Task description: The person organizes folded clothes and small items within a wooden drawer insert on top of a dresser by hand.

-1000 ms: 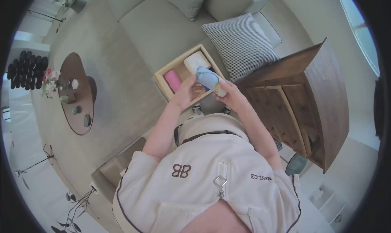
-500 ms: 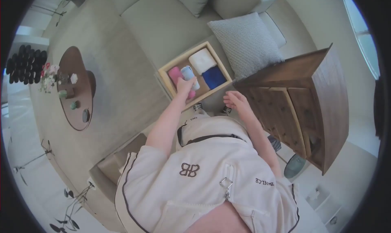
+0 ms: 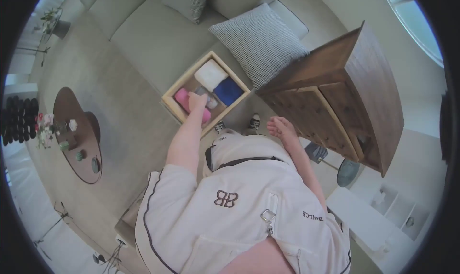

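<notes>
A light wooden drawer box (image 3: 171,108) rests at the sofa's edge, holding folded cloths. Inside it are a white cloth (image 3: 211,74), a dark blue cloth (image 3: 228,91), a pink cloth (image 3: 182,97) and a grey bundle (image 3: 211,101). My left hand (image 3: 197,102) reaches in between the pink cloth and the grey bundle, touching the bundle; its fingertips are hidden. Lower right of the box, my right hand (image 3: 281,127) hangs in the air with loosely bent fingers and nothing in it.
Right of the box stands a brown wooden dresser (image 3: 378,97). Behind the box is a grey sofa (image 3: 143,44) with a checked pillow (image 3: 261,41). At the left is an oval brown table (image 3: 86,161) with flowers (image 3: 45,130). My shoes (image 3: 254,122) are just below the box.
The view has shifted, so the box appears farther left. A light blue roll was visible beside my left hand; a grey bundle now shows there. My right hand still hangs beside the dresser.
</notes>
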The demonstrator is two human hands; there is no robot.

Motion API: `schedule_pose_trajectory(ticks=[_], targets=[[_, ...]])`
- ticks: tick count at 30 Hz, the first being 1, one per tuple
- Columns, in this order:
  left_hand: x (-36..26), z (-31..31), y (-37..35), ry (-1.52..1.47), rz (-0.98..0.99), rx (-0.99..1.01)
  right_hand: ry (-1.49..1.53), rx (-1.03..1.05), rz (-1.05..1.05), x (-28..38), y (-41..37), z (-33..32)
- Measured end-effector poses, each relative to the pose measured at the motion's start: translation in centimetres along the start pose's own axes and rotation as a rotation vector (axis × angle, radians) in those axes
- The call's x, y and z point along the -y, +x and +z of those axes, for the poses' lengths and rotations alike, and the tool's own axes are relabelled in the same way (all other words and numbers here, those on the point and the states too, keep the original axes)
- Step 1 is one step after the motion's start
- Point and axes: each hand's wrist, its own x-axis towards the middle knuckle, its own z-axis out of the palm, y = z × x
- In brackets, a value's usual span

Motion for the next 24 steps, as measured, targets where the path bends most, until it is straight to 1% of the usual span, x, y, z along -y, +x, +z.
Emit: schedule_pose_trajectory(ticks=[2,3,5,8,12,14,17,20,24], targets=[[1.2,1.4,2.7,-0.039,-0.048,0.071,0.019,-0.020,0.007,-0.4,-0.1,-0.4],[1.1,1.4,2.7,-0.049,-0.061,0.092,0.022,-0.028,0.010,-0.7,-0.1,-0.6],[-1.0,-0.1,0.2,0.038,-0.002,-0.005,0.037,-0.029,0.004,-1.1,0.0,-0.9],[-2.6,-0.8,-1.7,0.150,0.050,-0.084,0.006,-0.046,0.009,-0.6,-0.4,-1.0],[-2.4,-1.0,-1.7,0.205,0.081,-0.116,-0.017,-0.023,-0.011,-0.4,-0.2,-0.8],[-2.9,-1.0,-1.6,0.211,0.043,-0.039,-0.030,-0.007,-0.013,-0.4,0.0,-0.2],[-2.4,-0.8,-1.0,0.228,-0.003,0.022,-0.056,0.025,-0.008,-0.6,0.1,1.4],[-2.6,-0.4,-0.4,0.233,-0.012,0.048,-0.137,0.080,-0.041,0.0,-0.1,2.3],[-2.3,-0.4,0.1,0.261,-0.002,0.057,-0.189,0.091,-0.046,0.0,-0.2,2.4]])
